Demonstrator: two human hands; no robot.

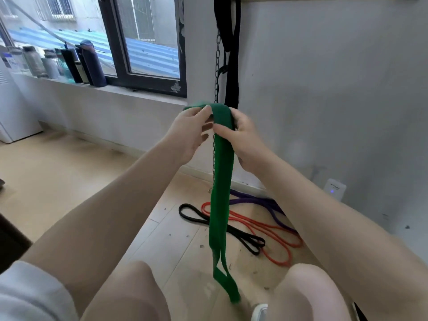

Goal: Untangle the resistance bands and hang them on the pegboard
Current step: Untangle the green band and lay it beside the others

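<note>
Both grips are on the green band (221,193): the left hand (188,133) pinches its top fold with thumb and fingers, and the right hand (245,140) has fingers curled round it just beside, thumb pressed across the front. The two hands are nearly touching, held up in front of the wall. The green band hangs straight down from them in a flat doubled strip, its bottom loop dangling between the person's knees, close to the floor (69,172). Down on the floor by the wall lie three more bands, overlapping each other: a black band (240,237), a red band (266,230) and a purple band (271,205). Behind the hands a metal chain (217,66) and a black strap (231,54) hang down the wall. Bottles (69,63) are lined up on the windowsill on the left
</note>
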